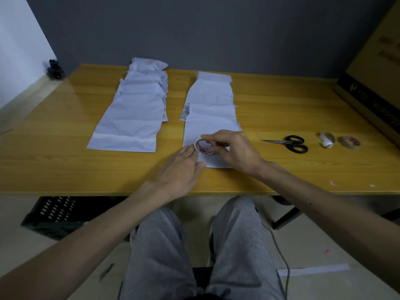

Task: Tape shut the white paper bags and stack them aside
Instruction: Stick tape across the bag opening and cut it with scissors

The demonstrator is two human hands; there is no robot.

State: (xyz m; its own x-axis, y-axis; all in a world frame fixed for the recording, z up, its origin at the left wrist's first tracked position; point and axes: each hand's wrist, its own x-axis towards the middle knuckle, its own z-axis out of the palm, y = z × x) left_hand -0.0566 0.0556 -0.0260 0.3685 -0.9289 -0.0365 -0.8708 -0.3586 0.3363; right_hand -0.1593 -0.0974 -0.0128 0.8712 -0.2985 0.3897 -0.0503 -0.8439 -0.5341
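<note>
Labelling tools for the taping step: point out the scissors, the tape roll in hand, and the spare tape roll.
scissors (285,142): head view, at the pivot.
tape roll in hand (203,150): head view, red-printed near rim.
spare tape roll (349,147): head view, near outer wall.

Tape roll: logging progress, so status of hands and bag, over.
Right hand grips tape roll over nearest bag. Left hand flat beside the roll. Scissors lie apart to the right.

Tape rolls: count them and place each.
2. The first roll is gripped by the right hand over the near bag; the second roll lies on the table right of the scissors. A white curl beside it may be a spent roll.
</note>
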